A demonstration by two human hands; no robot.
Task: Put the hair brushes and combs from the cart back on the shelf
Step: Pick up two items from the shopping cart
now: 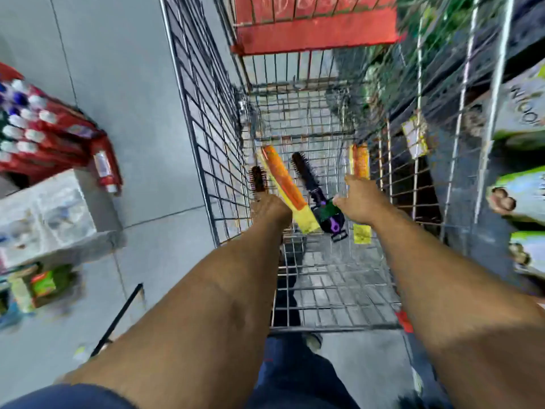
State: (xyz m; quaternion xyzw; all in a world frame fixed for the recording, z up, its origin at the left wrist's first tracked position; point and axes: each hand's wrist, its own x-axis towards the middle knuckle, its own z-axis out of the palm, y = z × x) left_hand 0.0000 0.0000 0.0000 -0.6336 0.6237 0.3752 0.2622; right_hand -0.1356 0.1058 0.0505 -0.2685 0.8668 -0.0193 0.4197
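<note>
Here, inside the cart (206, 119), left hand (269, 209) grips an upright brown brush (259, 178), right hand (358, 199) an upright orange comb (360, 163).

In the cart (206, 119), a brush (312, 184) lies between two combs (283, 181).

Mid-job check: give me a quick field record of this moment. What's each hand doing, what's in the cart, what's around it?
setting: shop aisle, wire cart viewed from above
left hand: closed on a brown round brush, with an orange comb on a yellow card at the same hand
right hand: holding a second orange comb on a yellow card; a purple-handled dark brush at its thumb side, grip unclear
cart floor: no other items visible
surroundings: red packs left, green boxes right
image quality: blurred
</note>
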